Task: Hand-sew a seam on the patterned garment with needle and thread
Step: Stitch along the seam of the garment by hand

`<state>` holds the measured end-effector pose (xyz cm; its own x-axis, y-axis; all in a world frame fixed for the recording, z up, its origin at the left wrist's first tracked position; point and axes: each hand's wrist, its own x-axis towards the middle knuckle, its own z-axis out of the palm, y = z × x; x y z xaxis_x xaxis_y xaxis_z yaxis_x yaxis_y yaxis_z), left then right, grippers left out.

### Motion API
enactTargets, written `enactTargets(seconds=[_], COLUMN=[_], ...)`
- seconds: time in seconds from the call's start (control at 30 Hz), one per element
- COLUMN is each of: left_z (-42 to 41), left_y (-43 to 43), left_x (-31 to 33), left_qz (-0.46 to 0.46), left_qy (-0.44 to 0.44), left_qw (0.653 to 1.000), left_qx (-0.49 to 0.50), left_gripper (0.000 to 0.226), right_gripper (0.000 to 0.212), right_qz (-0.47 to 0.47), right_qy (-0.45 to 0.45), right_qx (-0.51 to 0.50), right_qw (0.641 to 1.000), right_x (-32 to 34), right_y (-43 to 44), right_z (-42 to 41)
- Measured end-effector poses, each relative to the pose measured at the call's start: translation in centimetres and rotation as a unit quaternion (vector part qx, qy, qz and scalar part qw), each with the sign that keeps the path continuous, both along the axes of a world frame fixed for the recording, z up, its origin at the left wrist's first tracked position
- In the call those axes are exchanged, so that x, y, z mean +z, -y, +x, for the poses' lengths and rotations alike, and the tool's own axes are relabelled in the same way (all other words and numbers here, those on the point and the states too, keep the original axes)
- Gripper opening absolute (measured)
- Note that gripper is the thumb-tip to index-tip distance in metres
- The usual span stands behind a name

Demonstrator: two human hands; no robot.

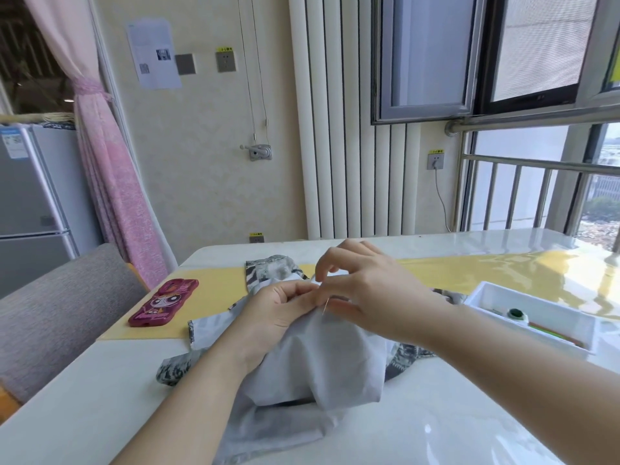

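Right now the left hand [278,308] pinches a fold of the garment [335,360] just left of the steeply tilted needle [326,305], which the nearer right hand [369,297] pinches.

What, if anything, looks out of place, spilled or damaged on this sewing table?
Nothing stands out. The garment is bunched for sewing, the phone lies flat on the yellow mat, and the white tray sits level on the table.
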<state>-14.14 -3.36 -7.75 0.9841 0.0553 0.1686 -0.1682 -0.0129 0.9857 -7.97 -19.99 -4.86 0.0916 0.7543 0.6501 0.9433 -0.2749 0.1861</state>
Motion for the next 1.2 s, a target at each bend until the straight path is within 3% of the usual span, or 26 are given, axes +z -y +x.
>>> enactTargets(seconds=[0.13,0.4,0.57,0.63,0.67,0.73,0.8,0.83,0.87,0.9,0.93,1.0,1.07,1.13,1.2], left_z=[0.2,0.3,0.6,0.8,0.9,1.3,1.5,1.5,1.5,1.3,1.2,1.0,0.9,0.7,0.6], left_y=[-0.3,0.3,0.4,0.4,0.4,0.3,0.4,0.3,0.4,0.4,0.3,0.2,0.3,0.6,0.8], left_x=[0.1,0.0,0.5,0.7,0.6,0.4,0.3,0.3,0.5,0.6,0.7,0.8,0.8,0.9,0.9], left_qz=[-0.025,-0.035,-0.065,-0.062,-0.057,-0.054,-0.057,-0.063,-0.07,-0.077,-0.081,-0.087,-0.081,-0.073,-0.07], left_qy=[-0.007,-0.018,-0.02,-0.025,-0.028,-0.034,-0.033,-0.03,-0.028,-0.027,-0.026,-0.021,-0.015,-0.008,-0.003], left_qw=[1.0,0.999,0.997,0.997,0.997,0.996,0.995,0.994,0.993,0.993,0.992,0.992,0.992,0.993,0.993], left_qx=[0.013,0.013,0.019,0.028,0.037,0.057,0.076,0.083,0.087,0.089,0.089,0.088,0.092,0.094,0.09], left_gripper=[0.027,0.026,0.022,0.02,0.019,0.016,0.013,0.012,0.011,0.011,0.011,0.013,0.013,0.012,0.011], right_gripper=[0.014,0.01,0.009,0.013,0.016,0.018,0.022,0.023,0.022,0.02,0.018,0.018,0.014,0.014,0.019], right_qz=[0.066,0.057,0.112,0.185,0.235,0.305,0.308,0.281,0.241,0.197,0.156,0.104,0.097,0.109,0.125], right_qy=[-0.164,-0.196,-0.266,-0.394,-0.476,-0.636,-0.745,-0.783,-0.806,-0.812,-0.798,-0.697,-0.516,-0.386,-0.345], right_qx=[0.055,0.026,-0.003,0.022,0.074,0.194,0.261,0.265,0.25,0.217,0.17,0.035,-0.078,-0.125,-0.156], right_qw=[0.983,0.979,0.957,0.9,0.844,0.682,0.531,0.488,0.48,0.505,0.556,0.709,0.847,0.907,0.917], right_x=[0.0,0.5,1.4,2.4,3.0,4.3,5.7,6.2,6.6,6.7,6.5,5.5,4.2,2.7,1.4], right_y=[-0.1,0.2,0.1,-0.2,-0.5,-0.7,-0.1,0.5,1.1,1.7,2.2,2.6,2.2,1.1,0.2], right_z=[0.2,0.9,0.4,-0.8,-1.6,-2.9,-4.0,-4.2,-4.3,-4.3,-4.1,-3.8,-3.8,-3.8,-3.6])
